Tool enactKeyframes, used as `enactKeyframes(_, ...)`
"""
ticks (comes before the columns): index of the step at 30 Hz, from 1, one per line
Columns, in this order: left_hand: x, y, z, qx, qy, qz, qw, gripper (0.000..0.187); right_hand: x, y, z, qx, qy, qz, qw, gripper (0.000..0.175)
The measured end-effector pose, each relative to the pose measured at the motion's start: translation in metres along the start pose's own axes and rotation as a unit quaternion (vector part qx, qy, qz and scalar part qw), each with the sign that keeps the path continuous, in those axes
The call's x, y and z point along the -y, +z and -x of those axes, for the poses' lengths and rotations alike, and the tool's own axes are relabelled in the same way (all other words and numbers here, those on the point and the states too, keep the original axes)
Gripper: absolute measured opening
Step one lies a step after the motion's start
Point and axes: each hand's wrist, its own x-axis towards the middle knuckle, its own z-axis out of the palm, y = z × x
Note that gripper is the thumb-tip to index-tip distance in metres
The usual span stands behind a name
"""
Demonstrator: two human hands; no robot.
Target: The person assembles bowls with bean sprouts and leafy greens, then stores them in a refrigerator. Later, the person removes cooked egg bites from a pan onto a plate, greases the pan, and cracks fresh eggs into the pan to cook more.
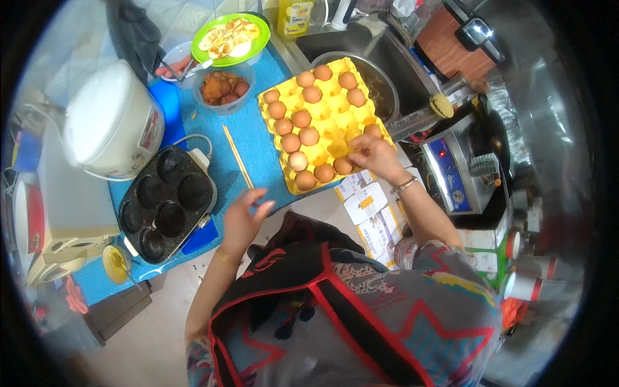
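Observation:
A yellow egg tray rests on the blue-covered table and partly over the sink edge, with several brown eggs in its cups. Over its right side, my right hand has its fingers bent among the cups. One egg sits just beyond the knuckles and another egg is beside the fingertips; whether the fingers grip anything is hidden. My left hand is at the table's front edge, fingers apart, with nothing seen in it. Just beyond its fingertips lie wooden chopsticks, their near ends meeting the hand's outline.
Left stand a black multi-cup pan, a white rice cooker and a yellow bowl. A tub of brown food and a green plate of fried eggs are behind. A pot sits in the sink; a cooker is right.

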Motion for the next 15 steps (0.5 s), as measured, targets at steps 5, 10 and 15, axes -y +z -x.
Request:
enactKeyframes(5, -0.005, 0.071, -0.044, 0.041, 0.04, -0.1, 0.993, 0.045, 0.014, 0.012, 0.004, 0.021, -0.086, 0.095, 0.992, 0.025)
enactKeyframes(10, -0.001, 0.091, -0.073, -0.029, -0.05, -0.105, 0.993, 0.043, -0.001, -0.014, 0.013, -0.076, -0.051, 0.12, 0.989, 0.024)
enactKeyframes(15, -0.01, 0.094, -0.085, -0.033, -0.019, -0.127, 0.991, 0.042, -0.004, -0.021, 0.03, -0.044, -0.077, 0.122, 0.989, 0.031)
